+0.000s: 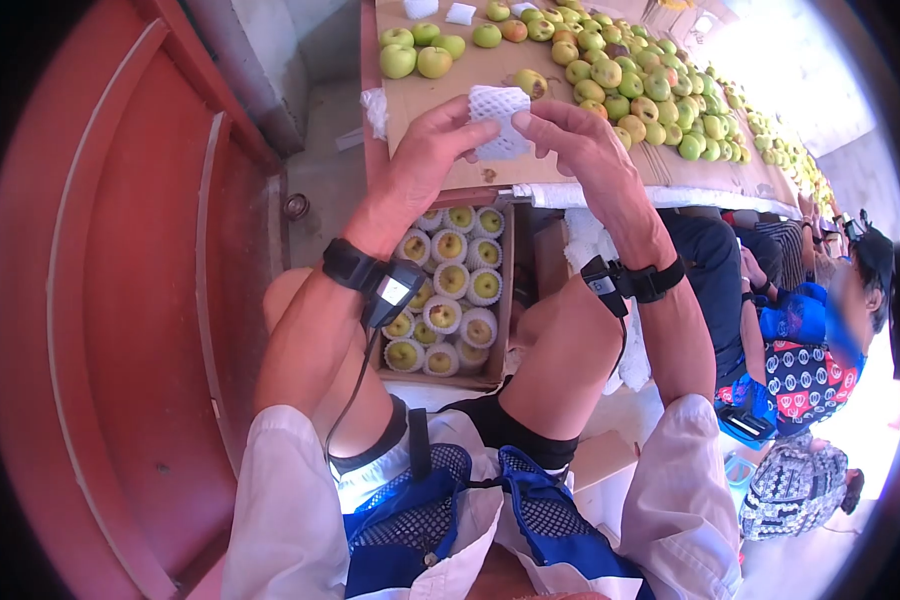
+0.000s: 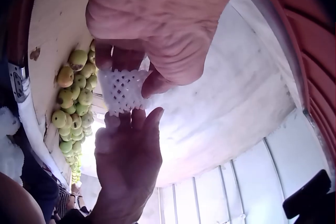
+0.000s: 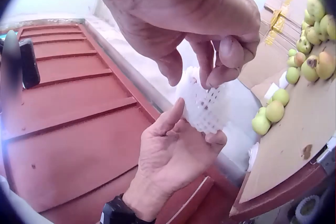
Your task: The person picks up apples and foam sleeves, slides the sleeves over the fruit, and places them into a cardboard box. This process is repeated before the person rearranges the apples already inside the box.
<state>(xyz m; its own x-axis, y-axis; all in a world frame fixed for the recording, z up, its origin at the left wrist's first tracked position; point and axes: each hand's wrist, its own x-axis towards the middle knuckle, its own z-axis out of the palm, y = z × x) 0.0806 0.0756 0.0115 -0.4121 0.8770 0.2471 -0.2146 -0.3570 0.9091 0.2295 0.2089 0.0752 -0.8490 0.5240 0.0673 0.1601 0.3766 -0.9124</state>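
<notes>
Above the near edge of the table, both hands hold a white foam fruit net (image 1: 500, 122) upright between them. My left hand (image 1: 428, 150) pinches one side of it, thumb across the front and fingers behind. The right hand (image 1: 582, 145) pinches the opposite side between thumb and fingers. In the left wrist view the flattened foam net (image 2: 124, 90) spans from one hand's fingertips to the other's. The right wrist view shows the net (image 3: 202, 103) slightly spread, with its mesh holes visible and no apple showing inside.
Loose green apples (image 1: 660, 95) heap on the cardboard-covered table (image 1: 440, 185); several more (image 1: 415, 50) lie at its left. Below stands a box (image 1: 503, 300) of apples in foam nets. A red panel (image 1: 160, 300) rises at left; people (image 1: 805, 370) sit at right.
</notes>
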